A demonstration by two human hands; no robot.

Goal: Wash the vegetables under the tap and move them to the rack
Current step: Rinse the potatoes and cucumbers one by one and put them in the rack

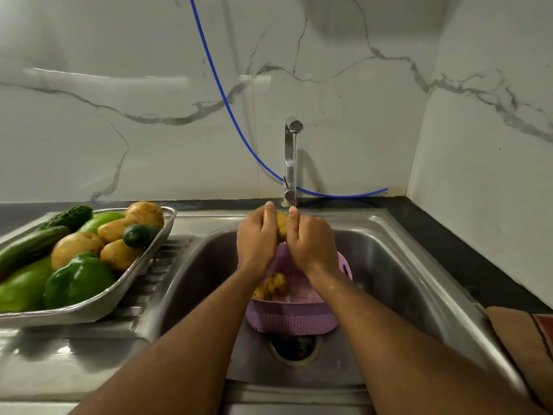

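Over the sink, my left hand (pixel 258 238) and my right hand (pixel 311 239) hold one potato (pixel 281 224) between them, fingers curled round it. Water runs from the chrome tap (pixel 291 157) in a thin stream onto my right fingers. Below my hands a purple basket (pixel 291 317) sits in the steel sink (pixel 401 265) with two potatoes (pixel 273 285) inside. A steel rack tray (pixel 155 235) on the draining board at the left carries potatoes (pixel 76 245), cucumbers (pixel 30 245), a green pepper (pixel 78 280) and other green vegetables.
A blue hose (pixel 221 85) hangs down the marble wall and runs behind the tap. The sink drain (pixel 294 345) lies just in front of the basket. A folded cloth (pixel 526 351) lies on the dark counter at the right.
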